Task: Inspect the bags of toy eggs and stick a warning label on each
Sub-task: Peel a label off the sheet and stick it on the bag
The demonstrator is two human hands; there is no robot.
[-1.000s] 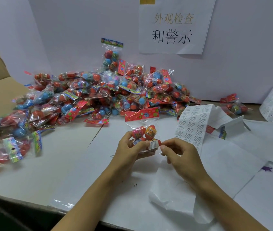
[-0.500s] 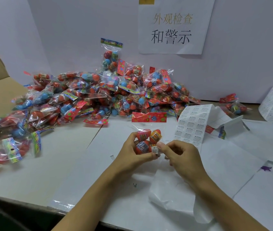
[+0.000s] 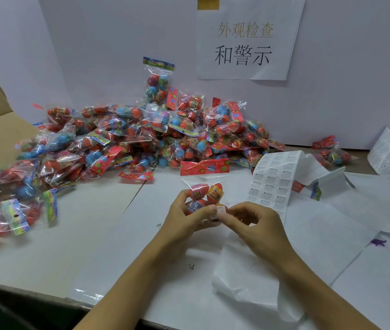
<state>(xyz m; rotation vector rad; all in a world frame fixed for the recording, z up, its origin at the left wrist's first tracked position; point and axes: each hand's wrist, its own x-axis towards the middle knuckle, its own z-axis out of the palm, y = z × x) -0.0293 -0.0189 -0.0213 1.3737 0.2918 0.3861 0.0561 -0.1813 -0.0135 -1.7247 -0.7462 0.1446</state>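
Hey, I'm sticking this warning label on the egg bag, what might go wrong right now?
1. The label sits where the bag bulges over round eggs, so it may wrinkle or lift unless the right hand presses it flat.
2. The left hand grips only the bag's lower end; slick film could slip.
3. The loose label sheet lies near your right wrist and could get dragged.
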